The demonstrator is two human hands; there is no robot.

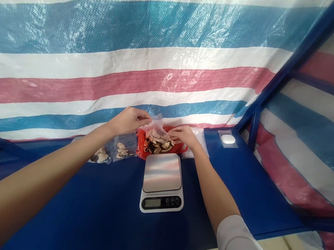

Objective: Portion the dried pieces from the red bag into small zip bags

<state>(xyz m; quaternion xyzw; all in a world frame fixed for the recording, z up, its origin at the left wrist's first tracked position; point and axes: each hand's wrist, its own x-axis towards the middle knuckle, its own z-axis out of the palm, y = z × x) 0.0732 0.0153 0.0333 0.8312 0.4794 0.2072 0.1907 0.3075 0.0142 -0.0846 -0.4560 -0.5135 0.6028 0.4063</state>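
Observation:
My left hand (132, 119) pinches the top of a clear plastic bag (156, 123) with pale brown slices in it. At the bag's right side, my right hand (183, 135) has its fingers closed at the edge. Below and behind the clear bag lies an open red plastic bag (142, 146), holding dark-edged slices (159, 146) that look like dried mushroom. In front of it stands a white kitchen scale (163, 184) with a bare metal plate; no digits can be made out on its display.
Two filled clear bags, one at the left (101, 155) and another beside it (123, 150), lie on the blue table (97, 206). White plastic bags (200, 139) lie behind my right wrist. A small packet with a white oval (228, 139) sits back right. Striped sheeting (130, 75) hangs behind.

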